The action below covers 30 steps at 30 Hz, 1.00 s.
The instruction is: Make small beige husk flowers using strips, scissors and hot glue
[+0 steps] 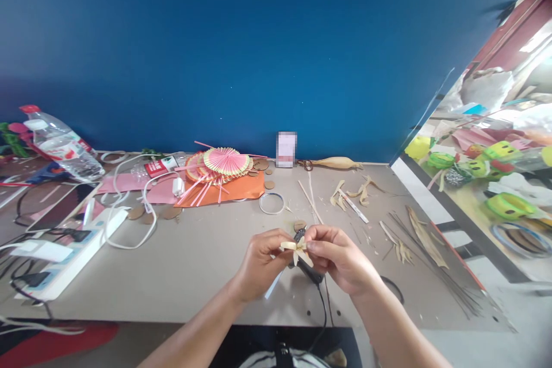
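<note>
Low in the middle of the head view, a small pale-yellow flower (pixel 296 253) with several pointed petals is held above the table. My left hand (pixel 266 256) is closed, pinching the petals on its left side. Thumb and fingers of my right hand (pixel 338 256) close on the flower's right side. Beneath both hands lies a black corded tool (pixel 311 273), mostly covered, so its kind cannot be made out. A brown round disc (pixel 299 225) sits just beyond the fingertips.
Dried husk pieces (pixel 425 236) and thin dark stems (pixel 444 273) lie at the right. Pink paper fans (pixel 226 164) rest on an orange sheet (pixel 250 187) by the blue wall. At the left are a white power strip (pixel 77 259), cables and plastic bottles (pixel 64 144).
</note>
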{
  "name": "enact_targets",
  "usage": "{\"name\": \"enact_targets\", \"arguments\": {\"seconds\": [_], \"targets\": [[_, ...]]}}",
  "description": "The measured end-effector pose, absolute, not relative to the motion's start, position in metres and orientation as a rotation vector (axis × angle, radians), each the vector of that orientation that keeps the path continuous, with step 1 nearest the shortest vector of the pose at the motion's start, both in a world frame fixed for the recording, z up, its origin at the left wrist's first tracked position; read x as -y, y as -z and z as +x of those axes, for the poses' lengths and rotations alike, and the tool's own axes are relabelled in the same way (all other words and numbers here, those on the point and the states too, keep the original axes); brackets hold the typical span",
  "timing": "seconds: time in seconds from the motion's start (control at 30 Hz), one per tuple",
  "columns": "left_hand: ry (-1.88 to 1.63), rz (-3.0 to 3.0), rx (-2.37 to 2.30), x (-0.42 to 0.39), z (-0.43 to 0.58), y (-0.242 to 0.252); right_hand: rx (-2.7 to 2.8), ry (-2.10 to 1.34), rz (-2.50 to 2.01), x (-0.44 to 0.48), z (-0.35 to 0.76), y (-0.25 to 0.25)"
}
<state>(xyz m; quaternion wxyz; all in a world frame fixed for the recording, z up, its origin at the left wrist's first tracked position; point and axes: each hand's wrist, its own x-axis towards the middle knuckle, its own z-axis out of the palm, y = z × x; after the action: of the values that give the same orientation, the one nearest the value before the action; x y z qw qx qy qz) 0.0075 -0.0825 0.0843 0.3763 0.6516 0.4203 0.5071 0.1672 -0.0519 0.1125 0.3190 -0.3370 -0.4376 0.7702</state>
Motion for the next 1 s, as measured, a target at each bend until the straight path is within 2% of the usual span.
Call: {"name": "enact_targets", "arguments": {"seconds": [0.67,0.8,1.0], "targets": [[-1.254,1.426,-1.023,0.085,0.011,-0.086,1.092,-2.053,-0.742,0.049,0.180,-0.113],[-1.241,1.557,-1.051,0.085,0.008,-0.085,1.244,-1.803,-0.840,0.044,0.187,-0.124],[-1.211,1.791,-1.090,0.083,0.007,-0.088,1.951,-1.405,-1.055,0.048,0.179,-0.148]]}}
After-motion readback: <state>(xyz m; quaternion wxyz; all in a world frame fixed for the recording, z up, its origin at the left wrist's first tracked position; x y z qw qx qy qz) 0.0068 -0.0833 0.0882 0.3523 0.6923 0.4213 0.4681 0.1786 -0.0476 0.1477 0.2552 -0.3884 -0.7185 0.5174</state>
